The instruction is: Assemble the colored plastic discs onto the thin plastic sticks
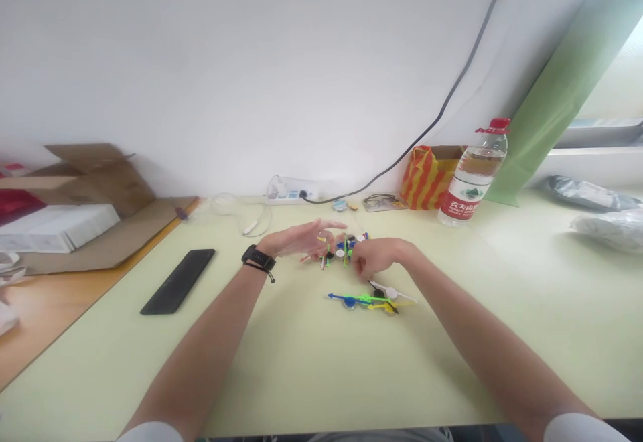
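Observation:
My left hand (pixel 306 237), with a black watch (pixel 258 258) on its wrist, reaches over the left side of a pile of small coloured plastic arrow spinners (pixel 346 246). Its thumb and forefinger are stretched apart; the lower fingers are partly hidden among the pieces. At the pile's right edge, my right hand (pixel 374 256) points down with its fingers curled together, and what is between its fingertips is hidden. Nearer to me lies a separate group of arrow spinners (pixel 364 301) in blue, green, yellow, black and white, with round bases.
A black flat slab (pixel 178 282) lies left. Behind the pile are a power strip (pixel 296 191), a white cable (pixel 256 221) and glasses (pixel 380 199). A striped bag (pixel 426 177) and a large water bottle (pixel 475 177) stand back right. An open cardboard box (pixel 100 174) is far left.

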Available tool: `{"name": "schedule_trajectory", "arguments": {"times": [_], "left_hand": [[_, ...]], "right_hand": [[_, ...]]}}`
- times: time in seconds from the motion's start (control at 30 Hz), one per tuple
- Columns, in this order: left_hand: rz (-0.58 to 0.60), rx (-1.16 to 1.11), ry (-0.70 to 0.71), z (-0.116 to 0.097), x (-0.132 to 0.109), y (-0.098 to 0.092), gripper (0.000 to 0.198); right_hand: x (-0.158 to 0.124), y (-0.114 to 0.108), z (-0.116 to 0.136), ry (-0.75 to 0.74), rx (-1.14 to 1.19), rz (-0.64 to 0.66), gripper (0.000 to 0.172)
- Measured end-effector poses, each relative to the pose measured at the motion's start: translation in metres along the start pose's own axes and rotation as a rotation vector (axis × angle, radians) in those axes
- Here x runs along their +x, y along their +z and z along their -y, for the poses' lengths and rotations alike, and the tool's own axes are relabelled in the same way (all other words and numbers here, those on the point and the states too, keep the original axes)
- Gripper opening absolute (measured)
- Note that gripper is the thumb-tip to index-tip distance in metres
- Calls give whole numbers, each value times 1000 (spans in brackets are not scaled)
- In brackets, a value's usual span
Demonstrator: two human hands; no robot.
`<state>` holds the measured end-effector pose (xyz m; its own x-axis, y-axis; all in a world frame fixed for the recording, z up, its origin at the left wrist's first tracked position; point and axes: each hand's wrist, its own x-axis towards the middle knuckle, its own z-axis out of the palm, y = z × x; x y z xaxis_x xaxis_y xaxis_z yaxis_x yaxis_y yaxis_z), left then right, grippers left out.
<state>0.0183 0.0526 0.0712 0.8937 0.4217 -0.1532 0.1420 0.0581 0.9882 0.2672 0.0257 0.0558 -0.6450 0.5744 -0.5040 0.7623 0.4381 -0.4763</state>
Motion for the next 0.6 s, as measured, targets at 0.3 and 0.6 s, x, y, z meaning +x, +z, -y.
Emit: {"name": "schedule_trajectory", "arguments": {"times": [0.3,0.6], "left_hand": [[-40,27,-38,0,0,1,82],[18,-4,12,2,1,-1,84]], "right_hand": [[-52,-27,-13,-166,377,-82,14],[-96,-46,-43,-351,771,-911,22]]}}
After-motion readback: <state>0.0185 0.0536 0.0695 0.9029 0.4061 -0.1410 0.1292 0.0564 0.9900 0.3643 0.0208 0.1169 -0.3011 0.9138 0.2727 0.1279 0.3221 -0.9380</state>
